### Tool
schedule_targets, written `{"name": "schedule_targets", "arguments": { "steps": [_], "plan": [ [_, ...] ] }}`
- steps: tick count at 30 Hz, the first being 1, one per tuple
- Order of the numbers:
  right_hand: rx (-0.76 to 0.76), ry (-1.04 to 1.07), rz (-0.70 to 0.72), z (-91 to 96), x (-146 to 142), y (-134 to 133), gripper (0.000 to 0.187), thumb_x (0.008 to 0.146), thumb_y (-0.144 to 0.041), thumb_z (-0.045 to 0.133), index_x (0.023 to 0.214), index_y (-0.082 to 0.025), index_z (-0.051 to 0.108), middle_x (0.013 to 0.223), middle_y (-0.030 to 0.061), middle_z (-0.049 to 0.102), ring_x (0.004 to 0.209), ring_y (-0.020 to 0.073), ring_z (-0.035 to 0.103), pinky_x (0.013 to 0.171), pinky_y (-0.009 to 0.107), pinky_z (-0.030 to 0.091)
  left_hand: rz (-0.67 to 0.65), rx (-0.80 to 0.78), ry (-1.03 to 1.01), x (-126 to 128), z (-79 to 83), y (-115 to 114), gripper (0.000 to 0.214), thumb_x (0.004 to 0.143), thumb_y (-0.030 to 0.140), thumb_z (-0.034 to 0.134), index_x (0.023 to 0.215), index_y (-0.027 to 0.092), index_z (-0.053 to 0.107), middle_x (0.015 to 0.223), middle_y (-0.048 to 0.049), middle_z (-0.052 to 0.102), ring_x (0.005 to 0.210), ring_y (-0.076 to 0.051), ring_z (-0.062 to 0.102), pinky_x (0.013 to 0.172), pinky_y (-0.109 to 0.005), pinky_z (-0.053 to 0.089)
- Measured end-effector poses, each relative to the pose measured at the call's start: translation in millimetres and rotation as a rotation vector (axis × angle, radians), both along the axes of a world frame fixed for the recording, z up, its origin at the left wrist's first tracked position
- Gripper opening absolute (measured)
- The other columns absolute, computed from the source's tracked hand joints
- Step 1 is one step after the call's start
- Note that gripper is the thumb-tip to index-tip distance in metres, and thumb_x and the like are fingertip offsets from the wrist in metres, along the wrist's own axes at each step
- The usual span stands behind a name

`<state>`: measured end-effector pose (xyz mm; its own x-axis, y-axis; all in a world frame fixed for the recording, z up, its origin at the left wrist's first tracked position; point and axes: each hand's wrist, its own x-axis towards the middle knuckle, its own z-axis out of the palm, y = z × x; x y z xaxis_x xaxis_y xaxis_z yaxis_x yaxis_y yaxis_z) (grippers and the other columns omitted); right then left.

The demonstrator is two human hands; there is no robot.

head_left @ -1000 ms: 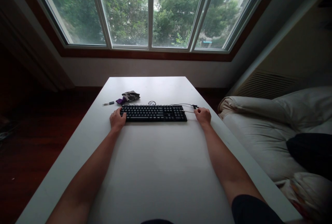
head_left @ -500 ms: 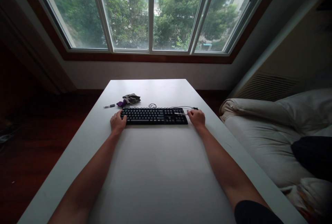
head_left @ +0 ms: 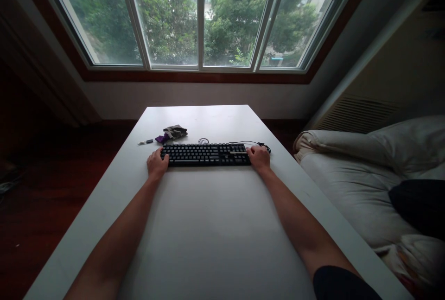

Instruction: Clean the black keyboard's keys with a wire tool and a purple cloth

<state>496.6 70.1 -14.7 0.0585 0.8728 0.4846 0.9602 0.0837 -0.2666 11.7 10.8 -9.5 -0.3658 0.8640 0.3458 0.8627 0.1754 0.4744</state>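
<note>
A black keyboard (head_left: pixel 206 154) lies across the white table (head_left: pixel 208 226), far from me. My left hand (head_left: pixel 157 163) is closed on its left end, thumb on the keys. At the keyboard's right end, my right hand (head_left: pixel 259 157) has its fingers curled round a thin pale stick (head_left: pixel 238 152) that points left over the keys. A black cable (head_left: pixel 251 143) loops just behind the right hand.
Behind the keyboard lie a crumpled grey cloth (head_left: pixel 174 130), a purple scrap (head_left: pixel 160 138), a small pen-like tool (head_left: pixel 146 142) and a small wire loop (head_left: pixel 201 141). A bed with pale pillows (head_left: pixel 361 170) runs along the table's right side. Dark wooden floor is on the left.
My right hand slid left from beside the cable to the keyboard's right end, bringing the pale stick over the keys. The left hand stayed on the left end.
</note>
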Motion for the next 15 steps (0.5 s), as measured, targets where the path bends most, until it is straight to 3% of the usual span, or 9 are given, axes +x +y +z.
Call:
{"name": "schedule_targets", "arguments": {
  "steps": [8, 15],
  "plan": [
    [0.035, 0.035, -0.133, 4.0, 39.3, -0.5, 0.037, 0.095, -0.041, 0.048, 0.070, -0.020, 0.065, 0.084, 0.0138, 0.064, 0.087, 0.0286, 0.046, 0.070, 0.036, 0.035, 0.005, 0.010, 0.005, -1.0, -1.3, 0.2, 0.046, 0.092, 0.037, 0.053, 0.133, 0.019, 0.059, 0.126, -0.0126, 0.066, 0.115, -0.031, 0.060, 0.105, -0.043, 0.043],
    [0.077, -0.038, -0.052, 1.8, 10.2, -7.0, 0.039, 0.099, -0.042, 0.045, 0.080, -0.019, 0.069, 0.090, 0.0129, 0.062, 0.091, 0.0272, 0.046, 0.077, 0.037, 0.037, -0.003, 0.007, -0.001, -0.1, -1.3, 0.7, 0.046, 0.092, 0.038, 0.052, 0.134, 0.019, 0.059, 0.126, -0.0137, 0.066, 0.116, -0.031, 0.059, 0.105, -0.044, 0.042]
  ]
}}
